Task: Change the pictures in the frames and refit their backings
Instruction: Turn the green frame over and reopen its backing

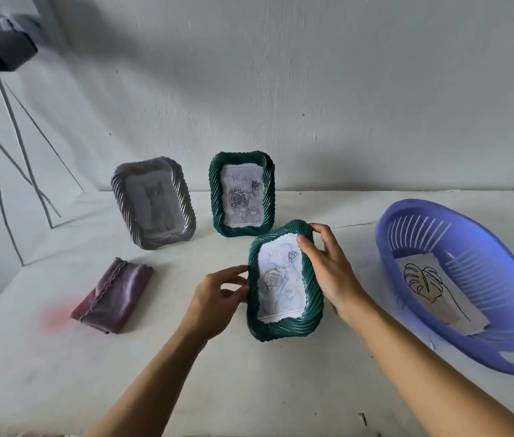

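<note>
**A:** Rough white wall behind, and a pale white tabletop (44,373) below it. What lies there, from the left?

**B:** A blurred dark device on a thin-legged stand (3,42) at the far left, then a folded maroon cloth (113,296). Behind the cloth stands a grey rope-twist picture frame (153,201) with a cat picture. Beside that is a standing dark green rope-twist frame (242,193) with roses.

**A:** And the hands?

**B:** The left hand (217,298) has its grip pinched on the left edge of a second dark green rope-twist frame (280,326), which is tilted, just in front of the standing one. The right hand (328,266) has its grip wrapped round the top right corner, thumb on the front. I cannot tell whether the lower end rests on the tabletop. At the right, a violet oval slotted plastic basket (501,279) holds a paper sheet with a leaf line drawing (438,288).

**A:** Risks?

**B:** I'd judge the standing green frame close enough to be knocked over when this one is turned. The backing could drop out if it is released while tilted. The thumb may smudge the front.

**A:** Any writing?

**B:** Faint script tops both rose pictures, too blurred to read. No brands.
</note>
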The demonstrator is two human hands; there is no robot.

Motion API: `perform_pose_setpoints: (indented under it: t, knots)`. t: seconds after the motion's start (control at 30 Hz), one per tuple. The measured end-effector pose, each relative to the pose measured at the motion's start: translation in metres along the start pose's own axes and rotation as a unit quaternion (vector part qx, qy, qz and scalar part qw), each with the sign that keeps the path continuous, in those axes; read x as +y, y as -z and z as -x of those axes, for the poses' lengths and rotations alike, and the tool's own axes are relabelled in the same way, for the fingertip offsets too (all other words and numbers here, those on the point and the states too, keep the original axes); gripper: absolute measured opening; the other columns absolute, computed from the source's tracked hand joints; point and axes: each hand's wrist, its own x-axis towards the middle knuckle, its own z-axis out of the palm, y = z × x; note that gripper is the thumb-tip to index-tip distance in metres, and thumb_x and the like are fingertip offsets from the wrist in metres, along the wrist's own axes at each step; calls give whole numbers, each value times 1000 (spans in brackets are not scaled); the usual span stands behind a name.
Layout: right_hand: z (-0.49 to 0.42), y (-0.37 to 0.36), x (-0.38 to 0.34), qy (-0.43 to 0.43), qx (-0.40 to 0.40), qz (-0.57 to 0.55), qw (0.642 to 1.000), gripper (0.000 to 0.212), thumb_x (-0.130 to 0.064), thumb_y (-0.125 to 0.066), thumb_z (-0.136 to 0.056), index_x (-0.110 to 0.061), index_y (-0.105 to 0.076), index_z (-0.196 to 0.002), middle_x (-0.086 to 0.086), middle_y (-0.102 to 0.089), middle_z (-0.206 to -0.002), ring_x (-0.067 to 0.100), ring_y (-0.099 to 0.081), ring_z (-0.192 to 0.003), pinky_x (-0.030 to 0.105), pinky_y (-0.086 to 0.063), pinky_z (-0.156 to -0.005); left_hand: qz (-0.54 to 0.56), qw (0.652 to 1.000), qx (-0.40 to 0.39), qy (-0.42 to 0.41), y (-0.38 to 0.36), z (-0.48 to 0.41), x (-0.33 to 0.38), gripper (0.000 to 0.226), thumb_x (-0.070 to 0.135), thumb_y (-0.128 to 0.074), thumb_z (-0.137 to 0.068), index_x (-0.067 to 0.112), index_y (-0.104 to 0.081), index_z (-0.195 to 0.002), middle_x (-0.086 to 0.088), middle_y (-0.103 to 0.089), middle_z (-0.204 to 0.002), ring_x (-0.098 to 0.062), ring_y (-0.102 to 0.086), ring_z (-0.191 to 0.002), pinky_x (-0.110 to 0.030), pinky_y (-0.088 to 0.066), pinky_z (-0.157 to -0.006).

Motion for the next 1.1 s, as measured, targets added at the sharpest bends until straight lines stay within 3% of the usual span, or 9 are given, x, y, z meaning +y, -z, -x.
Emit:
perform_pose_setpoints:
  t: [0.17,0.3,0.43,0.57,0.7,0.83,1.0,1.07,1.1]
  knots:
    - [2,2,4,-19,-20,13,1000,15,-41,-59,-96,-43,-53,-109,5,-71,-95,4,-60,-77,17,-45,-73,-106,994,-3,-21,-21,5,-11,32,15,-68,-91,32,-70,-118,17,-73,-93,-6,-54,-55,-9,-40,-60]
    - [3,-3,9,-30,-14,-14,999,16,-36,-56,-97,-42,-53,-112,-8,-66,-97,-5,-59,-80,11,-43,-74,-166,983,6,-77,-27,12,-18,35,13,-66,-90,29,-70,-121,7,-66,-96,9,-51,-64,-6,-35,-66]
    - [3,-20,3,-44,-4,-87,995,33,-42,-55,-85,-33,-58,-117,4,-68,-112,18,-64,-106,36,-47,-97,-235,967,-50,-88,-19,3,-19,38,28,-62,-96,31,-61,-134,4,-56,-102,0,-49,-81,-6,-33,-76]
    - [1,-44,-10,-31,-24,-88,995,36,-38,-54,-85,-29,-58,-119,10,-67,-108,24,-63,-101,39,-47,-92,-279,948,-127,-81,-4,0,-8,36,30,-49,-103,34,-55,-139,8,-51,-106,-6,-44,-101,-13,-32,-85]
    - [0,-67,-13,-35,-58,-90,994,22,-26,-58,-97,-26,-59,-119,2,-65,-102,12,-58,-93,24,-41,-79,-109,991,-68,-37,28,5,9,24,30,-55,-102,38,-70,-117,9,-70,-102,-10,-59,-82,-18,-46,-71]
    - [4,-89,-11,-33,-69,-98,992,28,-33,-66,-93,-22,-63,-119,-3,-69,-109,3,-63,-97,14,-44,-78,24,996,-70,-41,62,27,41,36,41,-47,-98,30,-67,-126,6,-74,-111,-13,-63,-90,-23,-44,-74]
    - [9,-106,0,-16,-63,-89,994,20,-40,-53,-100,-28,-69,-97,-15,-70,-90,-2,-64,-91,20,-48,-87,-6,998,-50,-45,68,35,38,38,36,-66,-90,27,-67,-127,8,-77,-102,-2,-68,-93,-14,-50,-82]
    - [11,-104,7,-23,-64,-59,996,22,-38,-49,-103,-33,-67,-92,-20,-68,-95,-9,-61,-97,13,-44,-89,-55,997,3,-44,71,31,27,40,38,-73,-86,29,-69,-124,13,-77,-97,0,-69,-95,-13,-51,-82]
    - [10,-102,14,-23,-65,-31,997,19,-36,-49,-103,-33,-68,-100,-19,-67,-106,-5,-59,-106,16,-43,-94,-67,997,18,-45,74,30,22,40,37,-75,-85,31,-68,-124,15,-77,-94,0,-69,-95,-13,-50,-81]
